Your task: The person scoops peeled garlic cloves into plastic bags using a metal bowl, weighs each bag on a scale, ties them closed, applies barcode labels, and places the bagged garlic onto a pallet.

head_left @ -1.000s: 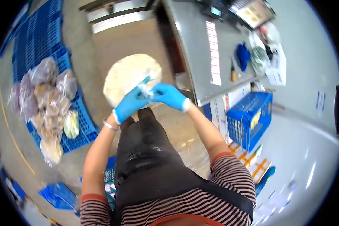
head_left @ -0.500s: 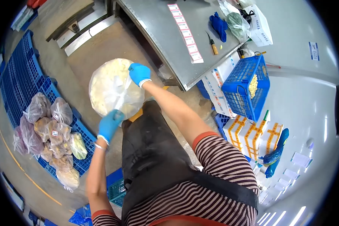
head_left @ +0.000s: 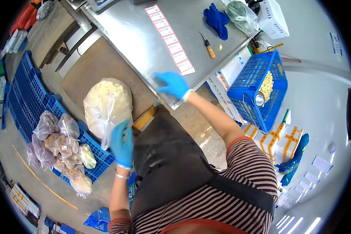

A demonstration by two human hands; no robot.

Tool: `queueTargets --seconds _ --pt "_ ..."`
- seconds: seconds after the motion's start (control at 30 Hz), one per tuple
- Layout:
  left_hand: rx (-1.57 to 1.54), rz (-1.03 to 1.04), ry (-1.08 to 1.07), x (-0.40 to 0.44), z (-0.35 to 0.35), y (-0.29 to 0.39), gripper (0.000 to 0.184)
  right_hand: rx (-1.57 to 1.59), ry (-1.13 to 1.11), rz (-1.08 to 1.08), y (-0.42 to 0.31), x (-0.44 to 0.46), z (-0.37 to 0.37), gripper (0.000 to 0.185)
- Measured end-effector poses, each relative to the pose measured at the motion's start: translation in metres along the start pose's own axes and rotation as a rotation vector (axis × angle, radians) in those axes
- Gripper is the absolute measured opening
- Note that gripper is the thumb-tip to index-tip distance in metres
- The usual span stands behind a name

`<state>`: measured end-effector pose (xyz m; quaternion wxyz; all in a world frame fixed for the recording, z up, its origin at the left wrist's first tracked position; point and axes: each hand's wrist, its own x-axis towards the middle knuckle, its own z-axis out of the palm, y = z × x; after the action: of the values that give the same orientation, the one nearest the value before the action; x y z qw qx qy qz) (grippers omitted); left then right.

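A large clear plastic bag full of pale yellow pieces lies on a brown board, its knotted top pointing down toward me. My left hand, in a blue glove, is beside the bag's lower right edge with its fingers apart; whether it touches the plastic I cannot tell. My right hand, also gloved in blue, is over the near corner of the metal table, fingers spread and holding nothing. Just above it runs a strip of white labels with red borders.
On the table are a knife, a blue cloth and a green bag. A blue basket with pale pieces and taped white boxes stand right. Several filled bags lie on blue pallets at left.
My right hand has left the bag and moved right to the table corner, opening. My left hand has come off the bag's knotted top. The view has shifted toward the table.
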<state>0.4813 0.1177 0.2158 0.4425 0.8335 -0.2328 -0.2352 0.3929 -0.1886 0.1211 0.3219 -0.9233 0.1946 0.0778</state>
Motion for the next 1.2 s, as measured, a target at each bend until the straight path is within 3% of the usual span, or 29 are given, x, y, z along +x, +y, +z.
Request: queueTargets --seconds 0.03,0.07,0.13,0.23,0.27,0.4,0.53,0.63,0.73,0.83,0.97,1.1,1.2 --pt "-0.108 0.012 -0.103 0.010 0.026 0.003 0.026 -0.027 0.146 -0.050 0.042 -0.014 -0.006 0.068" --pt "-0.220 -0.058 -0.162 0.019 0.052 0.013 0.027 -0.197 0.215 0.012 0.063 -0.028 -0.024 0.068" --pt "-0.293 -0.178 -0.268 0.039 0.101 0.022 0.029 -0.232 0.308 0.066 0.106 -0.044 -0.042 0.065" --pt "-0.299 -0.118 -0.330 0.077 0.183 0.007 0.038 -0.271 0.162 0.122 0.139 -0.045 -0.054 0.065" --pt "-0.293 -0.134 -0.323 0.089 0.206 0.011 0.042 -0.266 0.298 -0.030 0.160 -0.043 -0.040 0.046" --pt "-0.287 -0.317 -0.288 0.131 0.271 0.019 0.049 -0.096 0.268 -0.008 0.160 -0.038 -0.046 0.021" --pt "-0.526 -0.493 -0.361 0.140 0.268 0.063 0.041 -0.026 0.201 0.012 0.156 -0.047 -0.048 0.024" --pt "-0.474 -0.498 -0.320 0.141 0.289 0.027 0.031 -0.018 0.158 0.017 0.148 -0.051 -0.053 0.030" --pt "-0.301 -0.375 -0.254 0.138 0.291 0.015 0.023 -0.024 0.236 0.034 0.127 -0.044 -0.073 0.040" --pt "-0.274 -0.274 -0.339 0.138 0.280 0.021 0.023 0.019 0.161 -0.184 0.121 -0.030 -0.081 0.039" --pt "-0.184 -0.107 -0.309 0.138 0.272 0.037 0.024 0.100 0.034 -0.284 0.134 -0.013 -0.061 0.029" --pt "-0.247 -0.232 -0.360 0.143 0.268 0.033 0.024 0.318 -0.106 -0.013 0.136 -0.007 -0.060 0.023" --pt "-0.329 -0.350 -0.421 0.145 0.270 0.025 0.021 0.694 -0.159 0.320 0.164 0.003 -0.056 0.026"
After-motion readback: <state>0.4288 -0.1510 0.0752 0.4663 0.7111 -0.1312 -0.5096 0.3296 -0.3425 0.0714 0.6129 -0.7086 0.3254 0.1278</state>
